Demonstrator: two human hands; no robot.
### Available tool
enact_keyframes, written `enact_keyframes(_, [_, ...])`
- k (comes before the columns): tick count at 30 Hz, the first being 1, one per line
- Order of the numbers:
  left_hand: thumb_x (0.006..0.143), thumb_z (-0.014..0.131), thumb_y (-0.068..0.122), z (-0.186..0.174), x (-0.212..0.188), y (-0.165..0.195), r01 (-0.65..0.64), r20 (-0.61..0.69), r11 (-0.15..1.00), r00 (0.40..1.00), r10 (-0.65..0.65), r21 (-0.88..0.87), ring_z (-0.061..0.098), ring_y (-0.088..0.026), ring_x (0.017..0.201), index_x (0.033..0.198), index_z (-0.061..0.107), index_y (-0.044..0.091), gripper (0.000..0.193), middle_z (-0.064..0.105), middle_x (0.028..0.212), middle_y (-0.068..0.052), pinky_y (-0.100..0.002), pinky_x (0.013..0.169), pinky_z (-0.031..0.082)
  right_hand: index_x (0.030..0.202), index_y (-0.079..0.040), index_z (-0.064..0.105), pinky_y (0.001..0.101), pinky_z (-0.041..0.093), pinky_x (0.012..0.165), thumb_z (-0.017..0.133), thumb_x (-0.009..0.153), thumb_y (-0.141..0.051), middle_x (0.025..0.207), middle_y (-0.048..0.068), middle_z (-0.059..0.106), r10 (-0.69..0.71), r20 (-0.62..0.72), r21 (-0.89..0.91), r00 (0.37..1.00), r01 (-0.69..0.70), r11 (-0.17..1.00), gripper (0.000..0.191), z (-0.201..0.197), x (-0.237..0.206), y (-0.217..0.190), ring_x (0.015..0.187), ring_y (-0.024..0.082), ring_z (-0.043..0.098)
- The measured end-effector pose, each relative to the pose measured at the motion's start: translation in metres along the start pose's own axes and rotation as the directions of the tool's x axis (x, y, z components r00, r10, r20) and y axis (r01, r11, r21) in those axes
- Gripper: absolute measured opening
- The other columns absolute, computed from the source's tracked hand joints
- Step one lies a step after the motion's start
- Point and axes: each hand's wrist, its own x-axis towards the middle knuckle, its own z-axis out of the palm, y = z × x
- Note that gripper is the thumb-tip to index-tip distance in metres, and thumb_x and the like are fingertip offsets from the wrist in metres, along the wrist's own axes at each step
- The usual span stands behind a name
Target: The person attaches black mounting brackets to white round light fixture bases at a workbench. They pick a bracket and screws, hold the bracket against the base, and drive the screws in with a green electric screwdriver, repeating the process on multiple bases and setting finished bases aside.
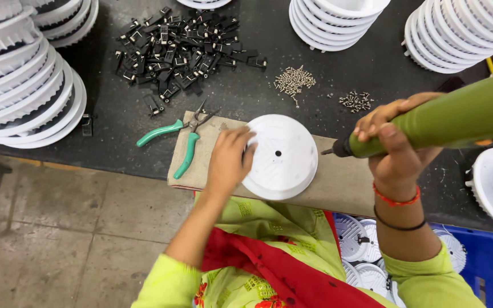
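Note:
A round white plastic housing [283, 157] with a small centre hole lies upside down on a brown board [343, 182] at the table's near edge. My left hand [228, 159] rests on the housing's left rim, fingers curled over it. My right hand [392, 145] grips a green electric screwdriver [446, 120], held level with its bit pointing left, just right of the housing and not touching it.
Green-handled pliers [181, 140] lie on the board's left end. A heap of black clips [181, 48] and two small piles of screws [294, 80] sit on the dark table. Stacks of white housings [24, 85] stand left and at the back. A blue crate [480, 251] holds more.

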Motion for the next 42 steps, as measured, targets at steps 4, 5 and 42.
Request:
enact_keyframes(4, [0.092,0.069,0.006,0.027,0.048,-0.027,0.070,0.104,0.980,0.993,-0.052,-0.184,0.067,-0.034,0.104,0.111,0.075,0.005,0.019,0.075,0.108,-0.013,-0.043,0.092,0.055,0.123,-0.006,0.044,0.0359,0.056,0.075,0.063,0.105,0.002,0.085,0.014,0.058,0.003,0.007,0.008,1.000,-0.003,1.000,0.028,0.002,-0.010,0.008,0.072,0.019,0.059])
enact_keyframes(5, [0.092,0.069,0.007,0.033,0.056,-0.031,0.072,0.119,0.978,0.992,-0.048,-0.198,0.068,-0.034,0.103,0.109,0.075,0.006,0.018,0.075,0.105,-0.013,-0.042,0.090,0.055,0.123,-0.006,0.044,0.0360,0.056,0.076,0.063,0.105,0.002,0.085,0.014,0.058,0.006,0.007,0.008,1.000,-0.006,1.000,0.028,0.003,-0.012,0.010,0.072,0.019,0.059])
enact_keyframes(42, [0.084,0.081,0.016,0.039,0.058,-0.033,0.093,-0.006,0.969,0.995,-0.097,-0.230,0.065,-0.027,0.098,0.099,0.075,0.008,0.018,0.073,0.101,-0.006,-0.037,0.087,0.053,0.122,-0.010,0.037,0.0341,0.055,0.072,0.059,0.097,0.006,0.081,0.012,0.059,0.084,0.153,-0.137,0.985,-0.063,0.989,0.036,0.035,-0.052,0.018,0.070,0.017,0.058])
